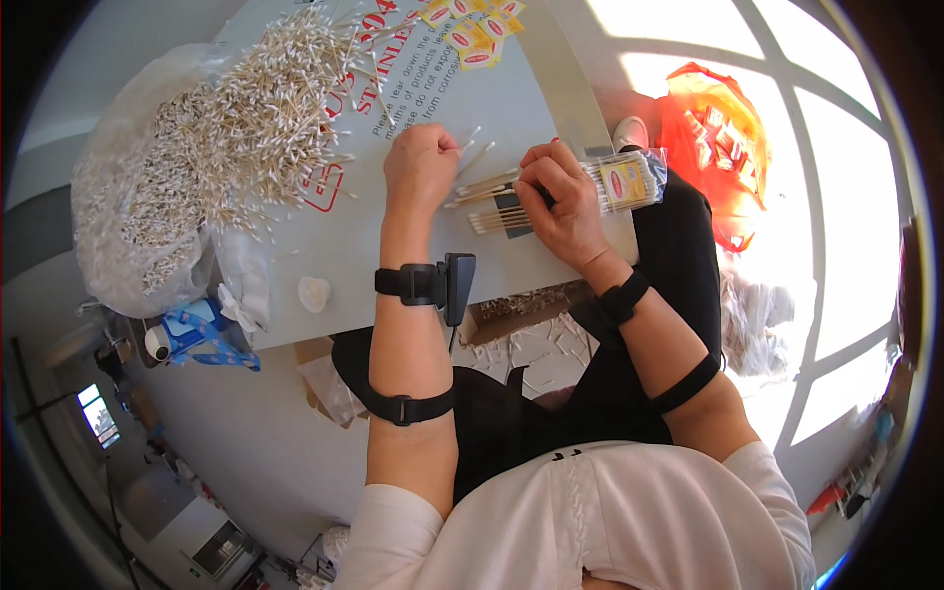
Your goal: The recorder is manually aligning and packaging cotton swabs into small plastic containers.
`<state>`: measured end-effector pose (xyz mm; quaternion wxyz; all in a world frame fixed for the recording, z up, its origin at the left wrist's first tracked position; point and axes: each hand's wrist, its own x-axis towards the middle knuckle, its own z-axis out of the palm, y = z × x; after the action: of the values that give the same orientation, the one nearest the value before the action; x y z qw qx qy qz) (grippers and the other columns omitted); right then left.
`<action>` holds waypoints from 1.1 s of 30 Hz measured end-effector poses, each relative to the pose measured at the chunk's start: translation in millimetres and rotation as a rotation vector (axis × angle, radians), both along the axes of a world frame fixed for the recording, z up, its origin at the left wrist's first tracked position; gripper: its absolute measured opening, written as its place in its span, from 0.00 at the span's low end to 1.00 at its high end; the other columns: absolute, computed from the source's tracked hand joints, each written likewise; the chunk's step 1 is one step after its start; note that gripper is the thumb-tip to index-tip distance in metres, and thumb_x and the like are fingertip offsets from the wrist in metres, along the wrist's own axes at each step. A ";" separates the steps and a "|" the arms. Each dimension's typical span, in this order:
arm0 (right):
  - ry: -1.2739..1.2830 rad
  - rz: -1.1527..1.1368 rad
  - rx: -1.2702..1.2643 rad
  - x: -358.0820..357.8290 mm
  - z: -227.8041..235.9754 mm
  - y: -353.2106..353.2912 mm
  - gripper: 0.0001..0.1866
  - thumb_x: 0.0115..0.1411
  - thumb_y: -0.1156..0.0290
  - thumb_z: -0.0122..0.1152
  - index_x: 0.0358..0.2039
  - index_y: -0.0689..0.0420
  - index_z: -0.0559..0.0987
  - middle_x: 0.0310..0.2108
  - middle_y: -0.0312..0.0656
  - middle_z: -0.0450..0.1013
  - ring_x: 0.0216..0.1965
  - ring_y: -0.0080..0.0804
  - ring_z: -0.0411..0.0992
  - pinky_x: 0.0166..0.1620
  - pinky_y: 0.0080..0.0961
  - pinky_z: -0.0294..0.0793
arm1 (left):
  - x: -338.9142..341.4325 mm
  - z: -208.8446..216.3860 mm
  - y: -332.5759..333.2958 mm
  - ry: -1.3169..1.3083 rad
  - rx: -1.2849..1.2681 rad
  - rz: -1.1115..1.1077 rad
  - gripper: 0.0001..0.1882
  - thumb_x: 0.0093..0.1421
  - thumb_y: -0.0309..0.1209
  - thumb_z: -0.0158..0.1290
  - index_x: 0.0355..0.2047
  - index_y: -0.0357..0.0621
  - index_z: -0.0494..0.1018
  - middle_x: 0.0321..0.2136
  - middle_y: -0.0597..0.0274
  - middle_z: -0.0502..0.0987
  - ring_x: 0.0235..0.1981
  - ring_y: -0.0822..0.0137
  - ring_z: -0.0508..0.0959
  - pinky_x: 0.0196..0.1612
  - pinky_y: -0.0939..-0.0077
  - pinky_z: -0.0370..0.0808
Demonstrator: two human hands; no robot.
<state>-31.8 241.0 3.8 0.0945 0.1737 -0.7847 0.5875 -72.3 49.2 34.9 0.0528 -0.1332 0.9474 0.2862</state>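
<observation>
My left hand (423, 167) is closed over the grey-white table. Two loose cotton swabs (473, 138) stick out by its fingertips; one seems pinched there, though its other end is hidden. To its right, my right hand (562, 206) is closed, with bent fingers, on cotton swabs (485, 222). These lie side by side, partly inside a clear plastic bag (649, 177) with a yellow and red label card (621, 184). Their left ends stick out past my fingers toward the left hand. The fingertips of my right hand are partly hidden.
A large heap of cotton swabs (275, 108) spills from a clear plastic sack (108, 187) at left. Yellow label cards (475, 37) lie at the far edge. A whitish round piece (315, 294) sits near the front edge. A red bag (723, 147) stands beyond the table at right.
</observation>
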 end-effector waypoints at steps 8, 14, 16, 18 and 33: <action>0.015 -0.005 -0.010 -1.1 -3.1 -0.7 0.05 0.54 0.82 0.60 0.30 0.61 0.73 0.37 0.44 0.71 0.33 0.44 0.73 0.36 0.33 0.74 | 36.4 -6.4 -8.9 0.175 0.046 0.068 0.09 0.52 0.21 0.57 0.35 0.41 0.77 0.32 0.57 0.77 0.37 0.56 0.77 0.43 0.63 0.74; -0.084 -0.016 -0.179 -1.5 -2.2 -2.6 0.11 0.60 0.79 0.56 0.44 0.63 0.74 0.51 0.47 0.70 0.44 0.38 0.74 0.46 0.28 0.74 | 76.9 -26.3 -7.7 0.614 0.325 0.195 0.21 0.63 0.29 0.51 0.56 0.40 0.68 0.55 0.55 0.71 0.58 0.59 0.69 0.60 0.63 0.66; -0.130 -0.014 -0.268 -5.5 -2.5 -6.9 0.13 0.64 0.78 0.54 0.49 0.64 0.74 0.55 0.48 0.69 0.49 0.36 0.73 0.50 0.26 0.73 | 75.1 -32.8 2.5 0.645 0.480 0.223 0.23 0.67 0.34 0.48 0.60 0.38 0.65 0.59 0.54 0.67 0.61 0.59 0.66 0.63 0.62 0.62; -0.146 -0.023 -0.276 -12.9 -3.1 -11.6 0.16 0.69 0.72 0.50 0.54 0.64 0.73 0.59 0.49 0.67 0.55 0.36 0.70 0.55 0.25 0.69 | 68.5 -35.6 12.9 0.674 0.641 0.248 0.26 0.70 0.38 0.45 0.63 0.37 0.61 0.62 0.53 0.64 0.65 0.59 0.62 0.67 0.62 0.58; -0.297 -0.029 -0.541 -24.7 -19.4 -21.1 0.20 0.70 0.64 0.49 0.55 0.64 0.74 0.59 0.51 0.69 0.58 0.41 0.69 0.61 0.28 0.65 | 54.3 -40.1 44.4 0.694 1.207 0.242 0.29 0.72 0.46 0.40 0.61 0.32 0.61 0.60 0.49 0.65 0.63 0.56 0.64 0.67 0.60 0.56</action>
<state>-56.5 219.9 -15.6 0.0299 0.0435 -0.6076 0.7925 -18.0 93.6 -5.1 -0.2201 -0.0861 0.5640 0.7912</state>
